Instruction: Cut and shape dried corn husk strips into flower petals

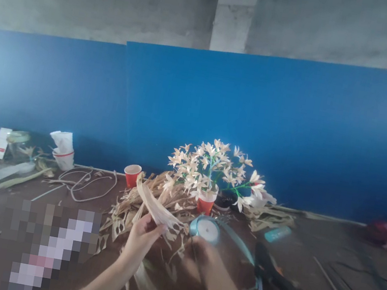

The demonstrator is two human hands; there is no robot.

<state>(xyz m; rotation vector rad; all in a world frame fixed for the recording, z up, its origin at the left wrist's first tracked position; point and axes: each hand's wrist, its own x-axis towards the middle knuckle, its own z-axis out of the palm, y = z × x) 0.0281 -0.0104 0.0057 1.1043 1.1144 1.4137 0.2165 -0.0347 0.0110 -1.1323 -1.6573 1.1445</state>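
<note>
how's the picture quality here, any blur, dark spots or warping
Head view: the right hand is smeared by motion blur and sits in shadow, while the left hand holding a dried husk strip is brighter and sharper; the blue wall edge bows from lens distortion; a pixelated patch masks part of the table.

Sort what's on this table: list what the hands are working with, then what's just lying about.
In hand or close by:
left hand holding a dried husk strip
right hand, blurred, beside the ribbon spool
husk pile

Lying about:
husk flowers in a red cup
empty red cup
glue gun
cord
</note>
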